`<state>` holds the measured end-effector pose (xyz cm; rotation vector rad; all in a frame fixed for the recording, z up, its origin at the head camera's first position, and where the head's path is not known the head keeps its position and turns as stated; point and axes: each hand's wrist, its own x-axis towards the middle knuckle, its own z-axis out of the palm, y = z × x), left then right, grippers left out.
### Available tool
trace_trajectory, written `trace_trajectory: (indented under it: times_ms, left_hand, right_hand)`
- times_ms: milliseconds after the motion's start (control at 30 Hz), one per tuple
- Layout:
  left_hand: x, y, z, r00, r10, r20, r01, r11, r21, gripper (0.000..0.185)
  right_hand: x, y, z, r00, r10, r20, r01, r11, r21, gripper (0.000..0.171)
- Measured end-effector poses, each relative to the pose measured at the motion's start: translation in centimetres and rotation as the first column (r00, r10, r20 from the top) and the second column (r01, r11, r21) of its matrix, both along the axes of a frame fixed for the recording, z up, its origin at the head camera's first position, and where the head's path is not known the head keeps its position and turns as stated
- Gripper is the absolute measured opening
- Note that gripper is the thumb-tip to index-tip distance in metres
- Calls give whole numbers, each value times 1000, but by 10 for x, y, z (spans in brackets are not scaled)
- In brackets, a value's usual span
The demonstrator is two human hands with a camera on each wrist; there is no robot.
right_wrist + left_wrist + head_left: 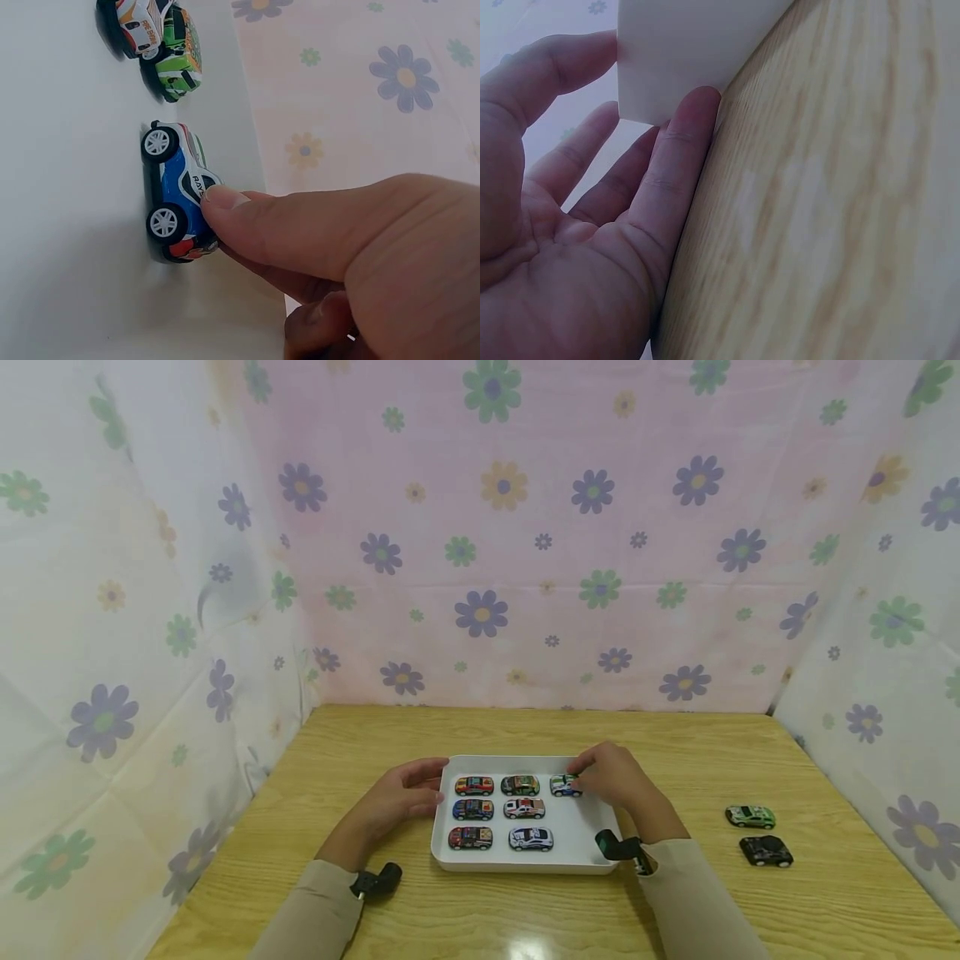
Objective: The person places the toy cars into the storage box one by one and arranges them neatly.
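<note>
Head view shows the right hand (pixel 611 777) pinching a blue-and-white toy car (pixel 564 786) at the far right corner of the white tray (pixel 525 862), which sits on the worktop (pixel 825 893). Its fingers (pixel 247 217) curl round the car's roof while the wheels rest on the tray floor. The left hand (pixel 397 802) steadies the tray's left wall, fingers relaxed and straight. I'd judge the car is being set in place; letting go cleanly comes next.

Tray's (pixel 442 852) right column bare below the blue-white car (pixel 564 786), seven cars crowding the rest, open tabletop (pixel 675 910) around, two cars (pixel 756 833) far right
</note>
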<state>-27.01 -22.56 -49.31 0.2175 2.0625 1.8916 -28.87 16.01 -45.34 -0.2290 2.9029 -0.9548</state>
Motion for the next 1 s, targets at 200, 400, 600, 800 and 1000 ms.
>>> trace_trajectory:
  times_ms: [200,400,600,800,1000]
  left_hand:
    - [0,0,1,1000,-2,-2,2,1000,3,66]
    - [0,1,2,1000,3,-4,-3,1000,-5,65]
    - [0,2,1,1000,6,20,-6,1000,1,67]
    - [1,1,1,1000,7,21,-7,1000,9,67]
    - [2,0,0,1000,-7,5,7,1000,21,67]
  right_hand:
    - [2,0,4,1000,-2,16,2,1000,-25,16]
    - [4,3,8,1000,-7,6,8,999,-52,16]
    - [6,7,10,1000,18,-4,-19,998,-63,17]
    - [8,13,18,997,44,-55,-48,997,-66,16]
    - [12,25,20,993,66,-97,-69,997,-37,18]
